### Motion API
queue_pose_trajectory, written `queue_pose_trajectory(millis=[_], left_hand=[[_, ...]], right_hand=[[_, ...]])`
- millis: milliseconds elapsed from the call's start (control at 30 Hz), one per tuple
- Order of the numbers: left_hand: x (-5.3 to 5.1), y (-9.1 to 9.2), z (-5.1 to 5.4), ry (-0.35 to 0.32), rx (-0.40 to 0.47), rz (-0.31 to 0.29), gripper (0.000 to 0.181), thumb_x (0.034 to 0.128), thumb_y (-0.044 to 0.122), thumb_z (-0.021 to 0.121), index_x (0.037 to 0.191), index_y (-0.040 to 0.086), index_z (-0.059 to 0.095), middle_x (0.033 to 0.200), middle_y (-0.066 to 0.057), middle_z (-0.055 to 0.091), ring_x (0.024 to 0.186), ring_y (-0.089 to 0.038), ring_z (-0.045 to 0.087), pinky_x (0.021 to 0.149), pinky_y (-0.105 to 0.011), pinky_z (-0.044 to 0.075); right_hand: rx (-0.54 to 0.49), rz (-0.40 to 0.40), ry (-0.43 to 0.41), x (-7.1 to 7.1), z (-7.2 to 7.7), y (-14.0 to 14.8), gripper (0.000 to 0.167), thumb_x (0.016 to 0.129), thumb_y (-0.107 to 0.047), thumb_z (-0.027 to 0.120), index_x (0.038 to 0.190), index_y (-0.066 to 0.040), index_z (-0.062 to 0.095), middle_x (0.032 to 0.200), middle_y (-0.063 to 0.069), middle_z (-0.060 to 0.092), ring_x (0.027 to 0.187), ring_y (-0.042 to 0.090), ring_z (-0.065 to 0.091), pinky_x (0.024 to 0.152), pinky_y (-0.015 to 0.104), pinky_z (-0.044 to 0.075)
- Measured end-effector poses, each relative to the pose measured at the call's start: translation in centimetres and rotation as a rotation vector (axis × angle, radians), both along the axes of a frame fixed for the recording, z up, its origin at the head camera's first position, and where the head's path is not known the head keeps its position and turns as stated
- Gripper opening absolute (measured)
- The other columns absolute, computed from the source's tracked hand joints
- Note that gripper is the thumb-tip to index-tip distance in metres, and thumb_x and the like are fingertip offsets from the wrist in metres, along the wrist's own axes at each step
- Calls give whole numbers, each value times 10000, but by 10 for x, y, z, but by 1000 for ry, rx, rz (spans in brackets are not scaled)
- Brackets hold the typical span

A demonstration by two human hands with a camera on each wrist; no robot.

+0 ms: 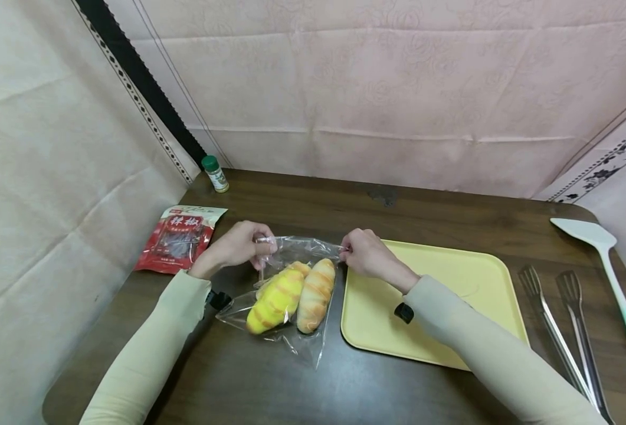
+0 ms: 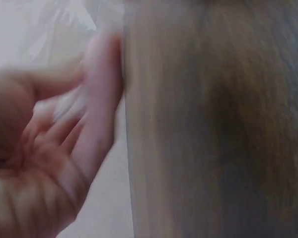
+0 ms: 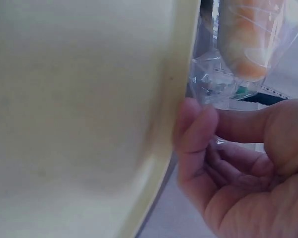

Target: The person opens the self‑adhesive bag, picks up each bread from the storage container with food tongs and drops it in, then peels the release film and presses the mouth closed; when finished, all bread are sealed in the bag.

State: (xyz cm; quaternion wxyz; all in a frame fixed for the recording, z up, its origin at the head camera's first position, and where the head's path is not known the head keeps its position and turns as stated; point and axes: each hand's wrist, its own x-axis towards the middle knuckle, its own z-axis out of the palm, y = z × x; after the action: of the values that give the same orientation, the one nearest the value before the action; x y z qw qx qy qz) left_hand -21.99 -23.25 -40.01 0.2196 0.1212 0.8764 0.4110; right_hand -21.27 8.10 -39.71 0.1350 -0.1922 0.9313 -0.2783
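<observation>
A clear plastic bag [image 1: 304, 248] holds two bread rolls, one a yellow roll [image 1: 274, 300] and the other a pale brown roll [image 1: 315, 295]. The left hand [image 1: 246, 243] pinches the bag's top left corner; in the left wrist view its fingers are blurred against the film. At the top right corner, the right hand [image 1: 364, 252] pinches the plastic between thumb and fingers. The right wrist view shows that pinch beside the rim of a yellow tray [image 3: 161, 124], with the end of the pale brown roll [image 3: 246, 54] inside the film.
The yellow tray [image 1: 435, 295] lies under the right forearm. Two metal forks [image 1: 554, 330] and a white-and-mint spatula [image 1: 612, 265] are at the right. A red chili packet [image 1: 177, 242] and a green-capped jar [image 1: 215, 175] stand at the left, near the cloth walls.
</observation>
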Motion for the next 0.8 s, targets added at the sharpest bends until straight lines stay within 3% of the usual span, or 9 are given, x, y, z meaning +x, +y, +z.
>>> queue_pose_trajectory(millis=[133,300,433,533,600,800], left_hand=[[-2,-3,-4,98,-11,124,126,1052,97,708,1132,0,718,862,-120,756,661,-154,742,652,-347,666],[-3,-5,-6,183,-39,157,175,1059,137,708,1202,37,718,975,-160,771,741,-196,750,690,-320,659],[3,-10,2,287,-96,185,278,1081,207,690,1316,57,697,1209,-184,758,1016,-290,738,880,-421,643],[15,-14,11,337,-131,215,351,1095,256,672,1387,63,659,1354,-192,716,1206,-355,684,1005,-523,588],[26,-17,17,378,-140,227,380,1097,264,668,1415,59,635,1401,-206,688,1239,-380,654,1025,-560,559],[67,-12,34,608,-92,244,442,1039,181,750,1436,37,618,1554,-222,591,1361,-435,612,1106,-645,516]], right_hand=[[-71,-12,-10,-2,-4,1,162,1069,-96,642,1090,-25,786,930,92,784,703,141,614,650,256,474],[-170,-58,-16,-2,-4,3,206,1081,-109,639,1232,8,716,962,129,794,725,146,694,656,257,522],[-201,-121,0,3,0,9,393,1085,-204,660,1420,-6,608,1012,119,754,729,163,649,669,284,498],[-229,-151,48,13,4,18,470,1082,-246,663,1483,-24,556,1055,103,727,727,167,618,676,308,486],[-259,-158,108,23,8,26,453,1078,-236,664,1469,-30,566,1071,105,734,735,168,640,696,311,498],[-357,-199,315,62,18,54,354,1058,-139,683,1387,-22,630,1069,122,737,820,211,731,713,255,546]])
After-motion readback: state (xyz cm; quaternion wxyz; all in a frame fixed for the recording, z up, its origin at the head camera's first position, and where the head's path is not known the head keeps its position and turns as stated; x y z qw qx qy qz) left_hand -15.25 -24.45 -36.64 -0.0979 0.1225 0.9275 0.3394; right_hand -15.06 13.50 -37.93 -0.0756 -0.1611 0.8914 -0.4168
